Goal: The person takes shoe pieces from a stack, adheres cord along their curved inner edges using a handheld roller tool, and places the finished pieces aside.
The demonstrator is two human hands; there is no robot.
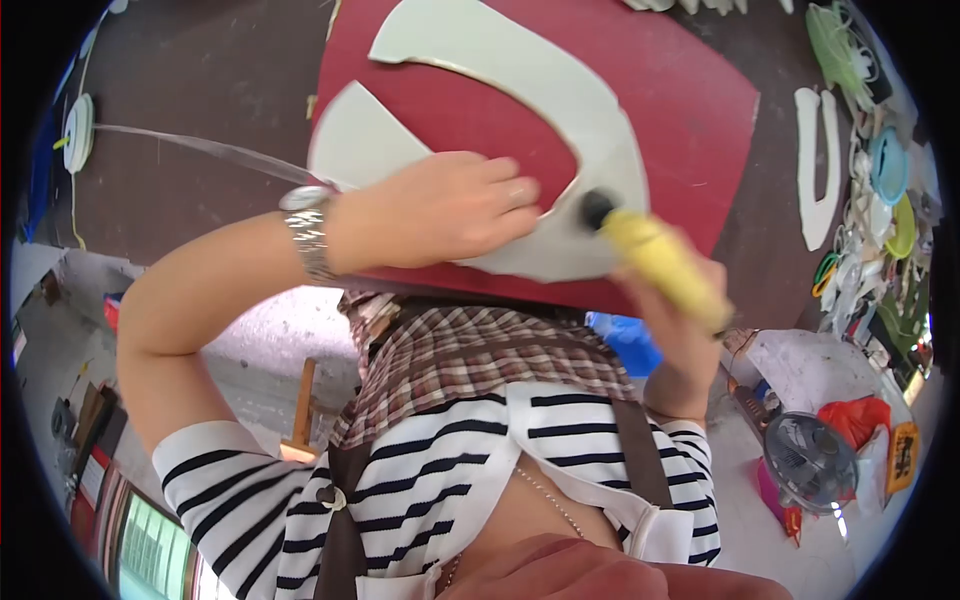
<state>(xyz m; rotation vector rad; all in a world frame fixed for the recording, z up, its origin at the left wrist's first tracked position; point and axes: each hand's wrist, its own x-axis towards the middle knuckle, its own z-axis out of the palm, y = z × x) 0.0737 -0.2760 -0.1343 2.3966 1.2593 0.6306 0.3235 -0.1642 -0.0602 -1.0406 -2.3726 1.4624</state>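
Note:
A large curved cream-white piece (590, 110) lies flat on the red board (690, 130). My right hand (675, 340) is wrapped round a yellow tool (665, 265), blurred by motion, whose black round end touches or hovers just over the piece's lower right part. My left hand (450, 208), with a watch at the wrist and a ring, is closed with curled fingers over the piece's lower left part, near its inner edge. What its fingertips pinch, if anything, is hidden.
The board rests on a dark brown table (200, 70). A white spool (78, 133) with a clear strip stands at the left. A white U-shaped piece (818, 170) and cords (840, 50) lie at the right. A fan (812, 462) stands below right.

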